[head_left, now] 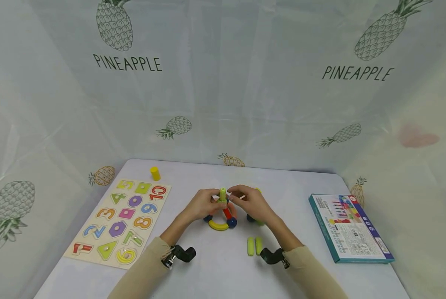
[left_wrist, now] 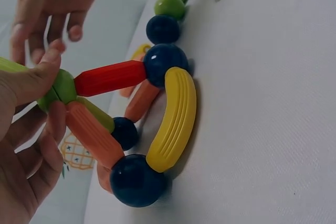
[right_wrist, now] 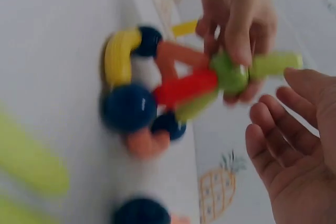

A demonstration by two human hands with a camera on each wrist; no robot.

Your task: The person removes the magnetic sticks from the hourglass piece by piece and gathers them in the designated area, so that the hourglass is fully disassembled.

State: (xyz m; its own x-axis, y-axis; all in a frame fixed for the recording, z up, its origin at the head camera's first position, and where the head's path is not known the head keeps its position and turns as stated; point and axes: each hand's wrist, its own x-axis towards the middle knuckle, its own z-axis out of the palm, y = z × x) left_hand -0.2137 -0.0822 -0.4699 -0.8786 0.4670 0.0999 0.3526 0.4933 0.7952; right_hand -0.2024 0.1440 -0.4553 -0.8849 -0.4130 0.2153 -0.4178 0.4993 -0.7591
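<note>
A construction of magnetic-looking rods and balls stands on the table. Its base has blue balls (left_wrist: 137, 181) and curved pieces, one a yellow curved rod (left_wrist: 176, 121). A red rod (left_wrist: 109, 78), orange rod (left_wrist: 95, 136) and yellow-green rod slope up to a green ball (left_wrist: 65, 85). My left hand (head_left: 205, 204) pinches that ball between thumb and fingers. From the top of it a light green rod (right_wrist: 275, 65) points upward. Beside this rod is my right hand (head_left: 253, 204), fingers loosely bent and apart; whether its thumb touches the rod's tip I cannot tell.
Two light green rods (head_left: 250, 246) lie near my right wrist. More balls, one blue (left_wrist: 163, 29) and others green (left_wrist: 170, 7), sit behind the right hand. A number puzzle board (head_left: 102, 198) and yellow cylinder (head_left: 155, 173) are left, a flat box (head_left: 351, 228) right.
</note>
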